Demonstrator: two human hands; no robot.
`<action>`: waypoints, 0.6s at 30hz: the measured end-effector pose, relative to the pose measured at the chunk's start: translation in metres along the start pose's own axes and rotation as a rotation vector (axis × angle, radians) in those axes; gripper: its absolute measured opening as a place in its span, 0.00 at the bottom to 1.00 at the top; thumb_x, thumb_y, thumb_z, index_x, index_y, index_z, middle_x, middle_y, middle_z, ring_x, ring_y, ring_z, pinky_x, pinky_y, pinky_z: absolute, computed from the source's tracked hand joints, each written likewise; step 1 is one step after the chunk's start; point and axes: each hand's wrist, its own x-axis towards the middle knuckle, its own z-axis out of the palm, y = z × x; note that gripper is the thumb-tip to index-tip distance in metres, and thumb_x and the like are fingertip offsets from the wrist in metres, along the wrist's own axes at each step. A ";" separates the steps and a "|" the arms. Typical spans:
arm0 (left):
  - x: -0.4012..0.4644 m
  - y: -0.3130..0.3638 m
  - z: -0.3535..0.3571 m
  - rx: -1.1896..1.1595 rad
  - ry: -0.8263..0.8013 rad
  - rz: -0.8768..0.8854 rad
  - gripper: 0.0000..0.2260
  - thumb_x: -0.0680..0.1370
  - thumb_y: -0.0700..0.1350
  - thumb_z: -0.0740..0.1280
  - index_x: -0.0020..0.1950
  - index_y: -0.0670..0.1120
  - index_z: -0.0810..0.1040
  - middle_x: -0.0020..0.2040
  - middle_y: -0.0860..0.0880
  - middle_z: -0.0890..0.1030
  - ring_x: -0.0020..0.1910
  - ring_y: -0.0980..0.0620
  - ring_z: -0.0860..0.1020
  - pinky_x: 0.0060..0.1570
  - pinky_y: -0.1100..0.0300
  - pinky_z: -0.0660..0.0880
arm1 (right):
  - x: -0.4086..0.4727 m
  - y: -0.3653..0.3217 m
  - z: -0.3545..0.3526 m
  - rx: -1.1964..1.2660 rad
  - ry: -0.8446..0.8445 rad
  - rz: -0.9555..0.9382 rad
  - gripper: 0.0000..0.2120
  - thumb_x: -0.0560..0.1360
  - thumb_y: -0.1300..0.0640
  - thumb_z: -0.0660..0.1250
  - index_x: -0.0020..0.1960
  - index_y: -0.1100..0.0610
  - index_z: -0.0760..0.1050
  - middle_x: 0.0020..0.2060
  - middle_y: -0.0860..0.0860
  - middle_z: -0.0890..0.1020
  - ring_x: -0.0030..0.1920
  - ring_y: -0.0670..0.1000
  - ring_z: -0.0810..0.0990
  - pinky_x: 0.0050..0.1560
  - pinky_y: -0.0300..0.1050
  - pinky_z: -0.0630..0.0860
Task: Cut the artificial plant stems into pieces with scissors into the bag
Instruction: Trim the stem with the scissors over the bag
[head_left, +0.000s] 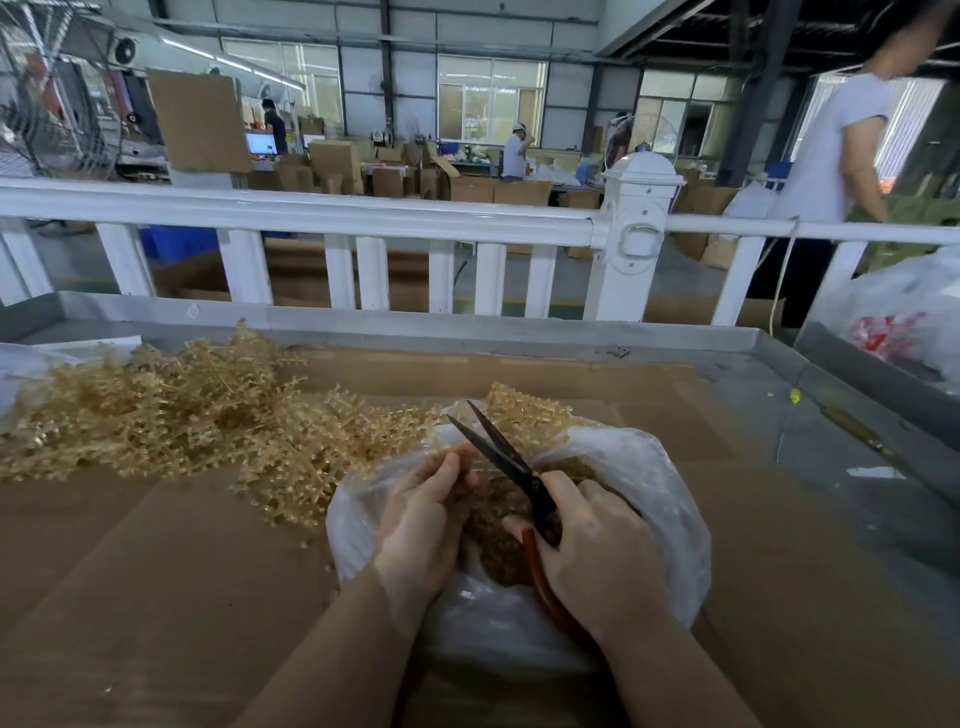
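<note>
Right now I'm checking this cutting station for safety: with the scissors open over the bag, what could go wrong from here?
1. The left hand pinches a stem right beside the open blades of the scissors held by the right hand; a fingertip could get nipped.
2. The bag has a soft, slumped rim, and loose bits already lie on the cardboard, so cut pieces may miss it.

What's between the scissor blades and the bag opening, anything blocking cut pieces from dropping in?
Nothing visible. The scissors, gripped by the right hand, sit open directly over the mouth of the clear plastic bag. The left hand holds a stem there too, at the opening's left side, not covering it.
</note>
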 end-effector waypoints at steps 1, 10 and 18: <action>-0.001 0.000 0.000 -0.004 -0.013 0.006 0.09 0.80 0.35 0.60 0.47 0.37 0.80 0.34 0.46 0.82 0.31 0.55 0.79 0.38 0.62 0.81 | 0.000 0.000 0.000 0.003 0.003 0.008 0.19 0.72 0.42 0.69 0.57 0.53 0.78 0.41 0.51 0.82 0.42 0.51 0.81 0.43 0.44 0.78; -0.005 0.000 0.001 0.023 -0.037 0.009 0.10 0.80 0.34 0.58 0.50 0.36 0.79 0.40 0.42 0.85 0.37 0.51 0.84 0.35 0.61 0.80 | -0.001 -0.001 0.000 0.018 0.040 0.028 0.17 0.71 0.47 0.72 0.54 0.56 0.79 0.40 0.52 0.83 0.40 0.52 0.81 0.41 0.45 0.78; -0.005 -0.005 -0.003 0.125 -0.052 0.133 0.06 0.79 0.37 0.62 0.51 0.48 0.75 0.51 0.37 0.81 0.44 0.44 0.82 0.38 0.56 0.80 | -0.003 0.001 0.001 0.010 0.070 0.039 0.17 0.68 0.51 0.75 0.54 0.58 0.80 0.39 0.53 0.83 0.39 0.53 0.82 0.41 0.45 0.78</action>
